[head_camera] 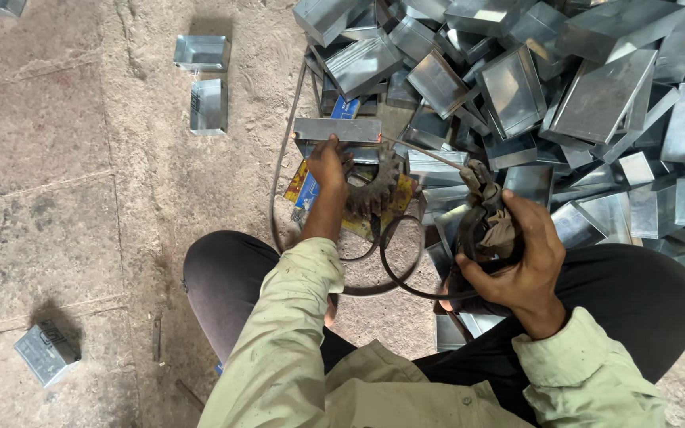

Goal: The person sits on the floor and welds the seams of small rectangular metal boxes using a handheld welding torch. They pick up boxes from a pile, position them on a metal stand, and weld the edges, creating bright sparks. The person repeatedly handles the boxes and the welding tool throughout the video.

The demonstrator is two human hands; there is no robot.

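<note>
Left hand (328,162): fingers clamped on a flat metal tray (337,131), centre frame.
Right hand (519,254): closed round a grimy rag (487,208), lower right of centre.
Open room: bare concrete floor (65,198) across the left half.
Crowding: heap of tin boxes (564,87) upper right, visible ones empty.
Strays: two open boxes (204,79) upper left, empty.

Shiny sheet-metal boxes (517,87) (rusty gear (374,190)); rough concrete floor (57,198)

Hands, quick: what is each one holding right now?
Left hand: closed on a flat metal piece.
Right hand: closed around a wad of cloth.
</note>
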